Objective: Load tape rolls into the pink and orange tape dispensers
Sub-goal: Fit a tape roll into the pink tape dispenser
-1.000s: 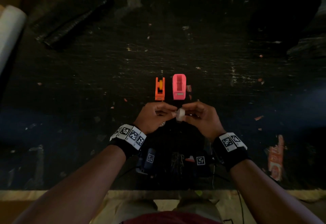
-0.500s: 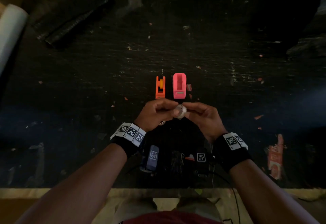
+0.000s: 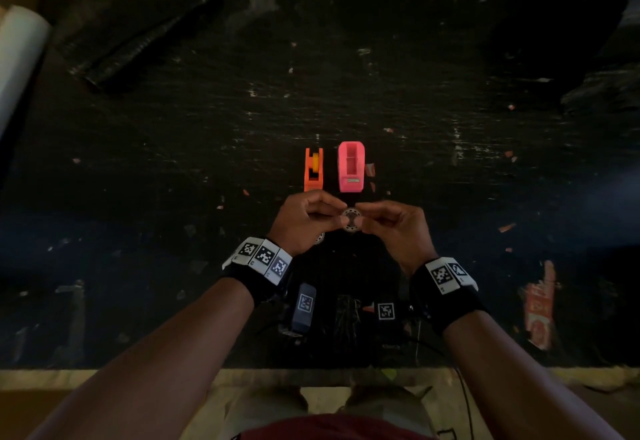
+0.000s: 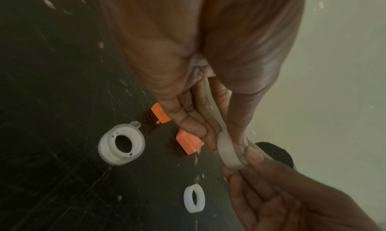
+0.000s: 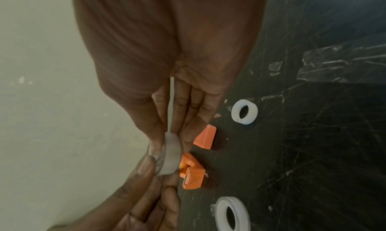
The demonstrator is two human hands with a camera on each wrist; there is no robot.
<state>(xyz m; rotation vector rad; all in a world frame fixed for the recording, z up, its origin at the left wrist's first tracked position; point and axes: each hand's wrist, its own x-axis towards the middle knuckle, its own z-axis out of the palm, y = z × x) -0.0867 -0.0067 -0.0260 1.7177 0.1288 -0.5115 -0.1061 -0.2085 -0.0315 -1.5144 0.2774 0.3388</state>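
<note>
Our left hand [image 3: 306, 221] and right hand [image 3: 391, 223] both pinch the small clear tape roll [image 3: 352, 220], fingertips partly hiding it, before the orange dispenser [image 3: 313, 169] and pink dispenser [image 3: 351, 166]; earlier it showed edge-on, now its hub faces us.

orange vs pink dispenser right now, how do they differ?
The orange dispenser is narrower than the pink dispenser. The orange one holds a yellowish roll or hub in its slot; the pink one's well looks empty. The orange one stands to the left, ahead of the left hand; the pink one to the right, nearer the right hand. Shared: both stand upright side by side on the dark table, untouched, just beyond the roll that both hands pinch.
</note>
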